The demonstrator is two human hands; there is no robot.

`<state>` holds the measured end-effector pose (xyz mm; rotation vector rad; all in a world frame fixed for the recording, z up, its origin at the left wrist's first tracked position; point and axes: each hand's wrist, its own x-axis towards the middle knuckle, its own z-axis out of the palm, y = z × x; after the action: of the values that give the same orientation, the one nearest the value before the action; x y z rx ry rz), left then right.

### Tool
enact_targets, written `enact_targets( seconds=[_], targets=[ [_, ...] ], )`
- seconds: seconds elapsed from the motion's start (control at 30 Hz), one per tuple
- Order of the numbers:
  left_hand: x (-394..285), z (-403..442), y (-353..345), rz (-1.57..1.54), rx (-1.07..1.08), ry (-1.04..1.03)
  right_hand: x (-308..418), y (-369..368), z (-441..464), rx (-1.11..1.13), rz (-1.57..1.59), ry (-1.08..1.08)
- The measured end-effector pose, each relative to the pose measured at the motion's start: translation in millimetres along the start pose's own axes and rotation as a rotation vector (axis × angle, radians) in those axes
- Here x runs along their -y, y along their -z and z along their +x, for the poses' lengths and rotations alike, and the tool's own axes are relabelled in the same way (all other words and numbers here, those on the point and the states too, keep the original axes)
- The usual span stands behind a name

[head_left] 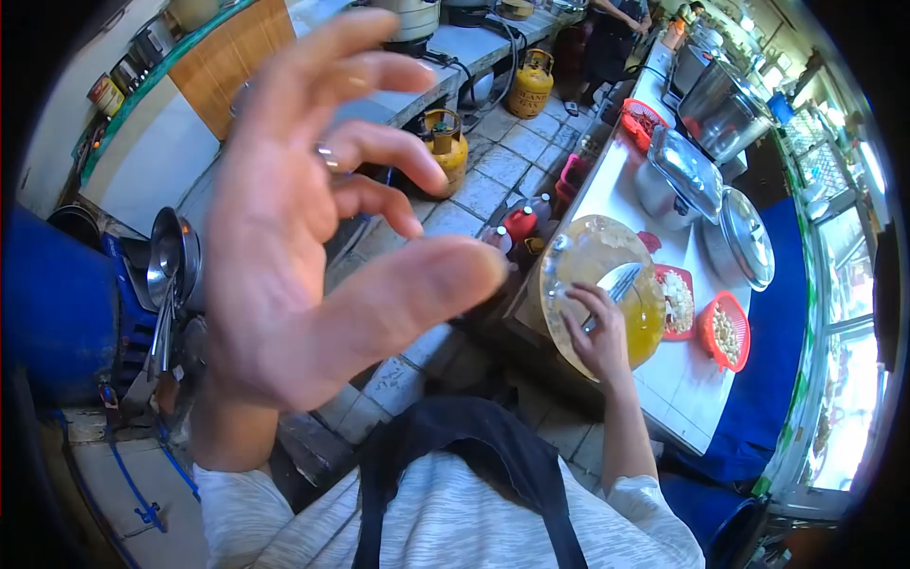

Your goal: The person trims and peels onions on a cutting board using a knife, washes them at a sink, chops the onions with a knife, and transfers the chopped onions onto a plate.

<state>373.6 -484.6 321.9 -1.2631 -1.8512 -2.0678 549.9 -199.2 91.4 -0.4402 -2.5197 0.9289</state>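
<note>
My left hand [294,209] is raised close to the camera and looks large. Its fingers are apart and curved, with nothing between them, and a ring shows on one finger. On the right, my right hand [601,339] is over a round chopping board [576,248]. Its fingers bend around the handle of a knife [621,281], whose broad, shiny blade points away from me over the board. A yellow patch covers the board's right side. Beside the board, a red tray [684,325] holds chopped white pieces, and a red strainer basket [744,327] holds small pale pieces.
Lidded metal pots [744,237] and a large stockpot [722,109] line the white-tiled counter [678,394]. Yellow gas cylinders [531,85] stand on the tiled floor. Bottles [519,224] are beside the counter. Another person [616,43] is at the back. Pans and ladles [163,256] hang left.
</note>
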Motion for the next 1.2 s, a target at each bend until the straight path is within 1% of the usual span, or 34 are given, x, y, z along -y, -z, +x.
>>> enact_targets(
  seconds=[0.13,0.2,0.27,0.33,0.43,0.5,0.57,0.7,0.8,0.87,1.0,1.13,1.2],
  targets=[
    [15,-7,27,0.011,-0.033,0.032,23,-34,-15,0.056,0.08,0.025],
    [23,-5,31,0.004,-0.053,0.036,24,-44,-17,0.092,0.215,-0.096],
    [32,10,25,-0.022,-0.075,-0.009,21,-41,0,0.09,0.328,-0.184],
    [45,35,4,-0.093,-0.08,-0.081,54,-29,16,0.163,0.191,-0.042],
    [58,93,-33,-0.211,-0.032,-0.228,23,-54,18,0.244,0.082,0.125],
    [64,124,-45,-0.24,0.002,-0.301,-1,-78,15,0.286,0.059,0.177],
    [72,135,-43,-0.241,-0.037,-0.321,-7,-98,18,0.31,0.091,0.169],
    [96,143,-39,-0.263,-0.183,-0.314,-12,-98,37,0.428,0.11,0.163],
    [106,172,-37,-0.257,-0.236,-0.393,-19,-103,81,0.431,0.128,0.236],
    [111,187,-37,-0.258,-0.268,-0.434,-24,-101,92,0.431,0.12,0.27],
    [113,217,-27,-0.258,-0.31,-0.539,-17,-97,109,0.474,0.159,0.209],
    [113,235,-15,-0.271,-0.328,-0.61,-15,-108,107,0.471,0.136,0.219],
    [111,245,-6,-0.28,-0.324,-0.648,-14,-115,108,0.431,0.134,0.244]
  ],
)
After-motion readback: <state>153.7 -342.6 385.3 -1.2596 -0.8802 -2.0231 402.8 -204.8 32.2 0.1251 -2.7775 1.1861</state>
